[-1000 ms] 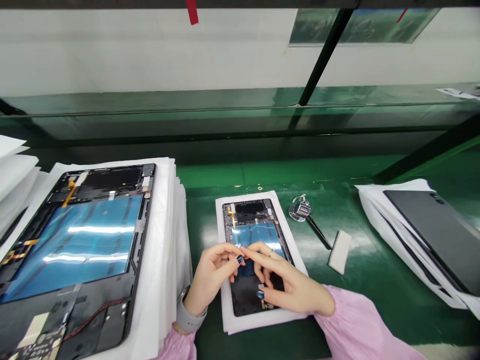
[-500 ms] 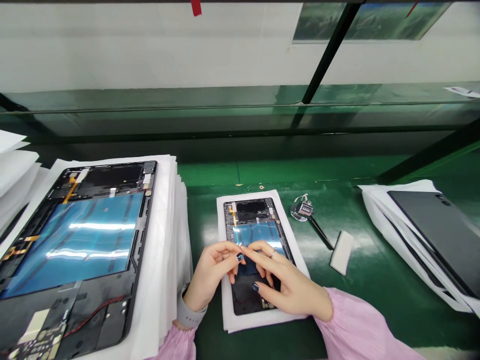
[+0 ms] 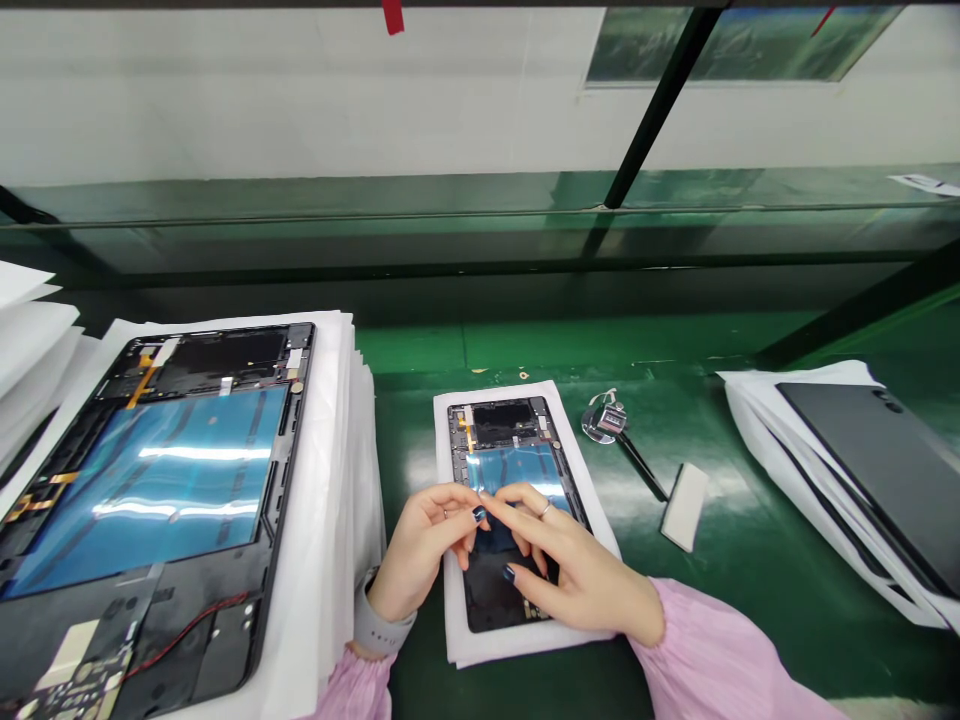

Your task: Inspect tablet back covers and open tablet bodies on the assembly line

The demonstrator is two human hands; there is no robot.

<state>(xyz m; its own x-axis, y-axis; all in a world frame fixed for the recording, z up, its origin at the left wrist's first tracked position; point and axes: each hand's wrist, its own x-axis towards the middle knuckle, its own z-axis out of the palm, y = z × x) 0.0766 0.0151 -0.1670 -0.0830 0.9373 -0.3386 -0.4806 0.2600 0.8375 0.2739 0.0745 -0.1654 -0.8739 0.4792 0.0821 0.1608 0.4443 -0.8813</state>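
An opened tablet [image 3: 517, 462] lies on white wrapping sheets [image 3: 459, 645], its inner parts and a blue film-covered battery showing. Over its left side is my left hand [image 3: 431, 535], thumb and forefinger pinched together; whatever may be between them is too small to make out. My right hand [image 3: 559, 550] hovers above the middle and lower part of the tablet. Its forefinger tip meets the left fingertips, while the thumb stands apart from the other fingers. I see nothing in the right hand. Both hands partly cover the battery and the tablet's lower edge.
At left, a larger-looking opened tablet [image 3: 187, 480] tops a stack of white sheets [image 3: 337, 520]. Right of my hands are a black-handled tool [image 3: 637, 462] with a metal head and a pale block [image 3: 684, 507]. Closed grey tablets [image 3: 874, 450] sit in white wrapping at far right.
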